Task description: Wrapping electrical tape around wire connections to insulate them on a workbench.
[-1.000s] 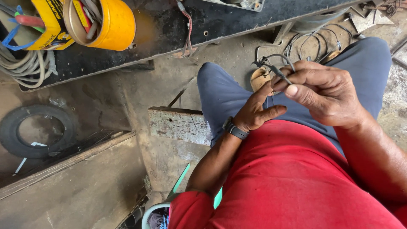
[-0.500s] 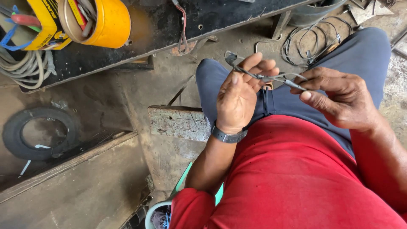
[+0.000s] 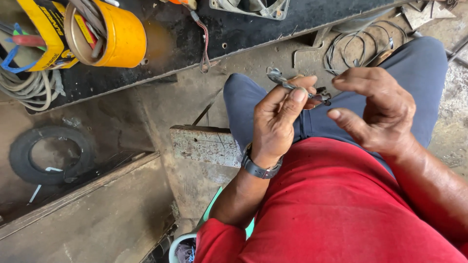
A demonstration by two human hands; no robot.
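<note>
My left hand [image 3: 278,119] is raised over my lap and pinches a thin dark metal tool [image 3: 298,89] between thumb and fingers; it looks like small pliers or a clip, its ends sticking out on both sides. A dark watch band sits on that wrist. My right hand [image 3: 378,112] hovers just right of the tool with its fingers curled and apart, touching nothing. I sit in a red shirt and blue-grey trousers [image 3: 414,63].
A black workbench [image 3: 165,44] at the top carries a yellow can [image 3: 114,34] stuffed with tools and a grey cable coil [image 3: 27,87]. A small tyre [image 3: 48,156] lies at left, a wooden block [image 3: 202,144] by my knee, wire loops [image 3: 356,46] on the floor.
My right hand has let go of the metal tool and drawn back to the right. The left hand now holds the tool alone and has turned it slightly.
</note>
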